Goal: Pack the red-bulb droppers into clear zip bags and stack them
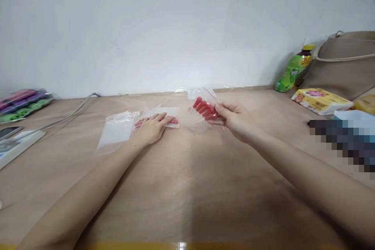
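In the head view, my right hand (234, 119) pinches a clear zip bag (202, 94) by its right side, just above the table. Several small red oblong pieces (203, 108) show in a row in that bag; I cannot tell their exact kind. My left hand (152, 127) lies flat, fingers spread, on another clear bag (168, 112) with red pieces (174, 120) in it, partly hidden under the fingers. Left of that hand lies a flat clear zip bag (115, 131) with a whitish look.
On the right stand a green drink bottle (294, 70), a yellow tissue pack (320, 100) and a beige bag (345, 62). To the left are colourful packaged rolls (25, 103), a phone (10, 132) and a power strip (23, 144) with a grey cable (73, 113). A wall closes off the back.
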The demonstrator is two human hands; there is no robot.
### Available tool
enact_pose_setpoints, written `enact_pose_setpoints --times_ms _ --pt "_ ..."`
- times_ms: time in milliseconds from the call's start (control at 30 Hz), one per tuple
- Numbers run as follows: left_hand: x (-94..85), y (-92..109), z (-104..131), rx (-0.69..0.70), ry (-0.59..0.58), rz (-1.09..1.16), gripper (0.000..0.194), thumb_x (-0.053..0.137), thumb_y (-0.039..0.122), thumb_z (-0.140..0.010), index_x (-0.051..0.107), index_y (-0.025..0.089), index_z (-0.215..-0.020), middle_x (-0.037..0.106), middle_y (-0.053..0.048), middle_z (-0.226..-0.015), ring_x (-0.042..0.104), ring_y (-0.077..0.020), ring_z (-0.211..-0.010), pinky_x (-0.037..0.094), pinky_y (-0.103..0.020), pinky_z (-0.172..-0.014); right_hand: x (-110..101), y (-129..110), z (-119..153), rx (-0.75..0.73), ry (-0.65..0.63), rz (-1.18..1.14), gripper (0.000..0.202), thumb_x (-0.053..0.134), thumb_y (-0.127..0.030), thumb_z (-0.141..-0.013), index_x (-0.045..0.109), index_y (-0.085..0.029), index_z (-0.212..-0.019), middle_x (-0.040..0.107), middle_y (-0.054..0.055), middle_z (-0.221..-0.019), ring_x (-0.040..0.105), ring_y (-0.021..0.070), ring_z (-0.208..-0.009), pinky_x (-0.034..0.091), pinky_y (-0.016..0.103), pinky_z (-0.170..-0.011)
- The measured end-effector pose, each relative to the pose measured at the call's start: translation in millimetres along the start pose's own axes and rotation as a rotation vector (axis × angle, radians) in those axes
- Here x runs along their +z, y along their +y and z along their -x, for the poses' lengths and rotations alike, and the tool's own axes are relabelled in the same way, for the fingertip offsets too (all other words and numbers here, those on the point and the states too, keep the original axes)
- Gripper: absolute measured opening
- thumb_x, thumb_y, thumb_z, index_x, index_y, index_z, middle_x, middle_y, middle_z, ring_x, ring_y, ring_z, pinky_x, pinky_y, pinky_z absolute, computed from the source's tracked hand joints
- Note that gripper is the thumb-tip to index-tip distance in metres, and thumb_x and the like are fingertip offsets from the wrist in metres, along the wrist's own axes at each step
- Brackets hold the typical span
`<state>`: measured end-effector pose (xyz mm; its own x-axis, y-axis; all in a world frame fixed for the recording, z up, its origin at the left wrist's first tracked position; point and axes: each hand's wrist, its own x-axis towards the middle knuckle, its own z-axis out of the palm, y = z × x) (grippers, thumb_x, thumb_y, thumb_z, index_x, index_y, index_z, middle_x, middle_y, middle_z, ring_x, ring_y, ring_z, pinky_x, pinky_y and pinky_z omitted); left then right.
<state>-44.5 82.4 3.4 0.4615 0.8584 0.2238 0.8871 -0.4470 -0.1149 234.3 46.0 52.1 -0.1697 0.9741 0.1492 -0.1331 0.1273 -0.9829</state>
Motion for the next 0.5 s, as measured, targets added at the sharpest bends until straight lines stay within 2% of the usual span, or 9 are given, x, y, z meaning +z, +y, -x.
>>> enact_pose_setpoints --times_ms 67,133,200,267,333,433,500 --pt "-2.2 1.1 1.0 -0.019 0.002 0.029 0.041 0.036 0.027 -0.090 0.042 0.030 -0.130 0.037 -0.005 -0.139 0.040 -0.0284 -0.122 0.035 -0.046 -0.095 6.9 4.7 -19.8 -0.101 0.016 -0.039 0.020 0.052 -0.034 -0.081 0.060 -0.016 -0.076 0.064 0.003 -0.078 0.062 0.0126 -0.075 0.052 0.030 -0.074" --pt "-6.9 -0.2 1.1 -0.047 0.007 0.064 0.046 0.043 0.033 -0.085 0.041 0.030 -0.131 0.038 -0.002 -0.139 0.041 -0.0255 -0.122 0.035 -0.040 -0.098 19.0 17.7 -40.3 -0.247 0.016 0.018 0.021 0.047 -0.033 -0.084 0.061 -0.017 -0.083 0.065 0.003 -0.085 0.061 0.0130 -0.080 0.049 0.030 -0.077" --pt "-13.2 -6.8 0.6 -0.116 0.032 0.092 0.052 0.045 0.034 -0.082 0.038 0.027 -0.133 0.039 0.000 -0.138 0.041 -0.0210 -0.122 0.036 -0.031 -0.099 33.9 36.0 -58.5 -0.403 0.020 0.231 0.024 0.044 -0.032 -0.085 0.062 -0.016 -0.084 0.065 0.003 -0.083 0.060 0.0140 -0.081 0.046 0.029 -0.078" --pt "-19.1 -19.4 0.8 -0.253 0.082 0.092 0.050 0.037 0.031 -0.084 0.038 0.021 -0.133 0.042 -0.002 -0.136 0.041 -0.0189 -0.122 0.035 -0.028 -0.099 48.1 54.7 -71.1 -0.476 -0.023 0.459 0.028 0.040 -0.029 -0.087 0.063 -0.014 -0.085 0.065 0.004 -0.079 0.059 0.0148 -0.077 0.044 0.028 -0.075" --pt "-22.1 -36.1 2.9 -0.436 0.126 0.062 0.047 0.030 0.027 -0.087 0.040 0.013 -0.131 0.043 -0.010 -0.134 0.038 -0.0234 -0.124 0.033 -0.035 -0.100 58.2 68.8 -76.7 -0.514 -0.130 0.615 0.030 0.037 -0.025 -0.087 0.064 -0.014 -0.084 0.065 0.004 -0.080 0.058 0.0145 -0.076 0.042 0.026 -0.075" --pt "-18.8 -60.5 10.7 -0.711 0.120 0.003 0.048 0.037 0.030 -0.087 0.043 -0.003 -0.122 0.041 -0.027 -0.128 0.034 -0.0395 -0.122 0.028 -0.053 -0.097 63.2 74.5 -76.1 -0.536 -0.342 0.784 0.026 0.042 -0.027 -0.086 0.064 -0.015 -0.088 0.066 0.006 -0.091 0.058 0.0150 -0.086 0.040 0.024 -0.078" --pt "-12.7 -72.2 17.1 -0.844 0.081 -0.011 0.048 0.043 0.032 -0.088 0.044 -0.004 -0.120 0.042 -0.029 -0.125 0.037 -0.0418 -0.118 0.029 -0.060 -0.092 61.1 68.6 -75.3 -0.499 -0.385 0.918 0.028 0.044 -0.034 -0.085 0.065 -0.016 -0.092 0.065 0.006 -0.098 0.057 0.0165 -0.092 0.040 0.024 -0.081"
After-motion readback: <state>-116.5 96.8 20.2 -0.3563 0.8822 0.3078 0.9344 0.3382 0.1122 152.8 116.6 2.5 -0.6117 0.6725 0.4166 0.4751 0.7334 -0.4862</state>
